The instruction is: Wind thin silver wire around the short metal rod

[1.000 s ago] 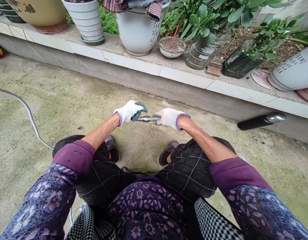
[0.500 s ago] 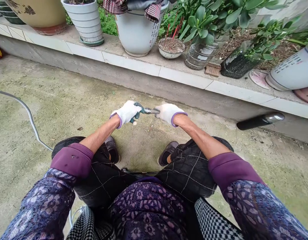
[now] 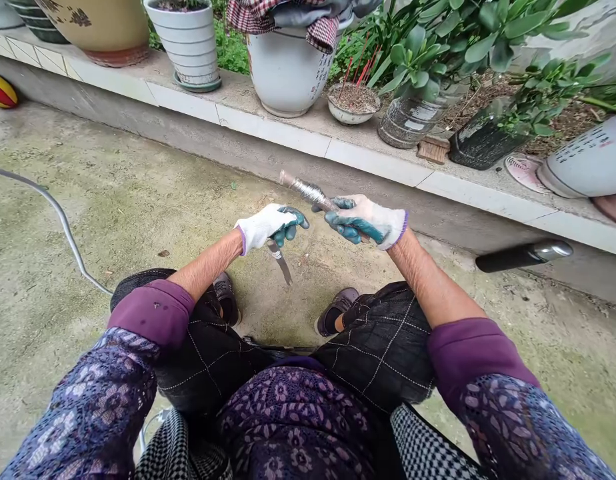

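I sit with both arms stretched over my knees, wearing white work gloves with teal palms. My left hand (image 3: 271, 225) is closed on a small knife (image 3: 281, 261) whose dull blade points down towards the ground. My right hand (image 3: 364, 220) is closed round a silvery, rough metal sheath or handle piece (image 3: 308, 191) that sticks out up and to the left. The two pieces are apart, a short gap between them. My shoes (image 3: 337, 311) rest on the concrete below.
A tiled ledge (image 3: 288, 133) runs across the back with several flower pots (image 3: 287, 70), plants and a small brush (image 3: 433, 149). A black and silver cylinder (image 3: 523, 255) lies by the ledge at the right. A grey hose (image 3: 58, 223) curves over the mossy concrete at the left.
The hands held one joined piece between them; now they have drawn apart. The left hand holds the bare blade pointing down, and the right hand has turned palm up with the silvery piece.
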A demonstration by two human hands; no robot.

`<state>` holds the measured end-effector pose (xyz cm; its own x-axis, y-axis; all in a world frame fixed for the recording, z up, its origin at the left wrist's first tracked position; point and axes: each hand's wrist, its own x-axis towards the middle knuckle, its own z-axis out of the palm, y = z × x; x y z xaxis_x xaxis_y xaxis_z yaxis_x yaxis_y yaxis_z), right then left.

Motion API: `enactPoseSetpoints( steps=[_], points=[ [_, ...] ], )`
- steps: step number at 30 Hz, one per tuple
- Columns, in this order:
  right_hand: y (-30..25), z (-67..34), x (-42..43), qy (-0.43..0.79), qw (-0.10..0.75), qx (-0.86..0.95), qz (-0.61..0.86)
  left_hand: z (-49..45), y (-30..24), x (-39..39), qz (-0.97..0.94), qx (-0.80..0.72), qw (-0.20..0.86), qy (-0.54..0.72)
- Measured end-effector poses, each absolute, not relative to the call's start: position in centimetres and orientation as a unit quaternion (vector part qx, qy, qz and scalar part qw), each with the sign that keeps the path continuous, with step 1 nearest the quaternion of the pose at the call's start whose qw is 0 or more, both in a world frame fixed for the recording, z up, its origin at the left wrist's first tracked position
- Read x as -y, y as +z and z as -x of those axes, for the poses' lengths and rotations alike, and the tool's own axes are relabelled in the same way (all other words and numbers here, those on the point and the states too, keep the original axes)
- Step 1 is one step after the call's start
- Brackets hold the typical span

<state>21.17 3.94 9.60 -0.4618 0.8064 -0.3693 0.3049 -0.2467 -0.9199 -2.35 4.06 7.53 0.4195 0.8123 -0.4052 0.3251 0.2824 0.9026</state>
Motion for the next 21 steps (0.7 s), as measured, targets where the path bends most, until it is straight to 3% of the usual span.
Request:
enactPoseSetpoints(
  steps=[5, 14, 18, 21],
  points=[
    [10.2, -21.7, -3.6, 0.612, 0.053, 0.636, 0.468, 2.9, 8.1, -4.8, -0.595, -0.507, 0.591, 0.198],
    [8.3, -21.2, -4.0, 0.403, -0.103, 0.768, 0.487, 3.0, 9.5, -5.1, -0.613, -0.590, 0.495, 0.178],
    [6.7, -20.1, -4.5, 0.282, -0.101, 0.802, 0.517, 3.3, 8.3, -6.0, -0.581, -0.575, 0.531, 0.221],
    [6.7, -20.1, -5.0, 0.239, -0.042, 0.790, 0.563, 3.1, 7.5, -6.0, -0.536, -0.551, 0.586, 0.254]
  ],
)
